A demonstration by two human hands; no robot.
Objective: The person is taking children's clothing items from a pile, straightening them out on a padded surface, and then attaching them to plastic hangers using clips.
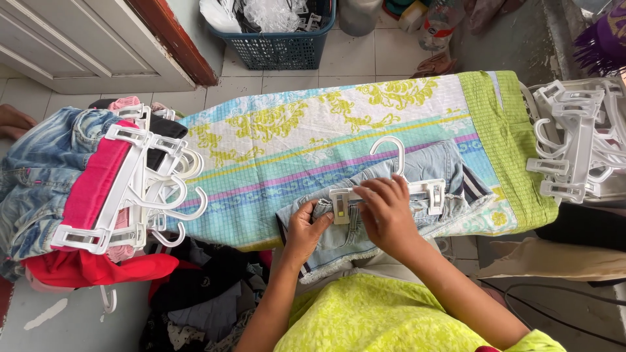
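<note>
At the near edge of the ironing board (274, 140), covered in a patterned cloth of blue, yellow and green, a pair of light denim shorts (427, 171) lies flat with its frayed hem hanging over the edge toward the person. The left hand (305, 229) grips the waistband, fingers closed on the denim beside the left clip of a white plastic clip hanger (417, 189). The right hand (389, 215) lies over the hanger's bar, fingers pressing on it and on the left clip; the hook points to the far edge. At the board's right end sits a pile of bare white hangers (577, 146). Off the left end, hung clothes (72, 195), denim and pink, are stacked. Farther off, a blue basket (280, 45) stands on the tiled floor.
</note>
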